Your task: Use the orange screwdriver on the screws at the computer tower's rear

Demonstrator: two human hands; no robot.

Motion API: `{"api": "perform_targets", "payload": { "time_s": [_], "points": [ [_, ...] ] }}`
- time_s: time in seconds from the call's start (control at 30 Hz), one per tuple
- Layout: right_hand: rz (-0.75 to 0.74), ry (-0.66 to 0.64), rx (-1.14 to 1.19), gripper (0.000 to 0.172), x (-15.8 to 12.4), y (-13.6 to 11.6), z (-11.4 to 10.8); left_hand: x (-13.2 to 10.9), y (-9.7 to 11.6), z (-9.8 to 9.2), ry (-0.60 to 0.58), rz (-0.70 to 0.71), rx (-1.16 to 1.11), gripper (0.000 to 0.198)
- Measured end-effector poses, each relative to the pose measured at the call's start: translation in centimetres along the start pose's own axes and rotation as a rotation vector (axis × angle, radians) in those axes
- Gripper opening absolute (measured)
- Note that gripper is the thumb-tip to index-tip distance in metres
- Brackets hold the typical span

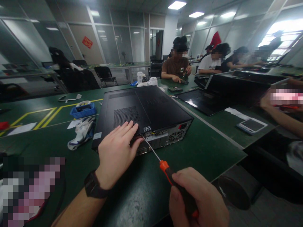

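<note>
A black desktop computer case lies on its side on the green table, its rear panel with fan grille and ports turned toward me. My left hand rests on the near edge of its top, fingers stretched flat over the cover beside a perforated vent, thumb down at the rear edge. In my right hand is a screwdriver with an orange and black handle, fingers wrapped round it. Its thin shaft reaches up to the rear edge of the case, close to my left thumb. What the tip touches is too small to make out.
Left of the case lie work gloves and a blue tray holding a tape roll. To the right are a black panel, an opened case and a small scale-like device. Another person's arm is at far right; several people sit beyond.
</note>
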State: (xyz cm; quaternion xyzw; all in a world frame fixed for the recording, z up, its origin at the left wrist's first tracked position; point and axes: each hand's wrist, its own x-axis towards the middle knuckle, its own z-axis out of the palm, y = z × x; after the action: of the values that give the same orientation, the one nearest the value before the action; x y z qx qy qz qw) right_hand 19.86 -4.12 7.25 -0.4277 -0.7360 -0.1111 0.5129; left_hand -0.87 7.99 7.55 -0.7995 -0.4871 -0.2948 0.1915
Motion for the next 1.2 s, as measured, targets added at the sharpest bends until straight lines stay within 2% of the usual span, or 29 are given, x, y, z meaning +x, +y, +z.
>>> {"api": "perform_targets", "payload": {
  "time_s": [0.1,0.3,0.47,0.57,0.7,0.83,1.07,1.2],
  "points": [
    [0.017,-0.029,-0.081,0.017,-0.12,0.14,-0.25,0.07,0.07,-0.07,0.002,0.004,0.0,0.039],
    [0.035,0.029,0.04,0.022,0.14,-0.23,0.21,0.0,-0.12,0.01,0.0,0.007,-0.006,0.04],
    [0.045,0.008,-0.077,0.018,-0.21,-0.34,0.21,0.05,-0.03,-0.03,0.019,0.021,0.004,0.039],
    [0.072,0.008,-0.05,0.02,-0.26,-0.29,0.14,0.1,0.03,-0.06,0.015,0.019,0.008,0.038],
    [0.031,0.014,0.016,0.023,-0.01,-0.21,0.33,0.07,-0.02,-0.03,-0.005,0.005,0.005,0.038],
    [-0.013,0.026,-0.09,0.018,-0.03,-0.02,0.39,0.06,-0.08,0.02,0.004,0.011,0.001,0.039],
    [-0.005,0.018,-0.02,0.024,-0.17,-0.19,0.45,0.12,0.04,-0.13,0.015,0.022,0.009,0.039],
    [0.029,-0.014,-0.039,0.02,0.04,-0.32,0.26,0.13,0.04,-0.16,0.005,0.014,0.012,0.039]
  ]
}}
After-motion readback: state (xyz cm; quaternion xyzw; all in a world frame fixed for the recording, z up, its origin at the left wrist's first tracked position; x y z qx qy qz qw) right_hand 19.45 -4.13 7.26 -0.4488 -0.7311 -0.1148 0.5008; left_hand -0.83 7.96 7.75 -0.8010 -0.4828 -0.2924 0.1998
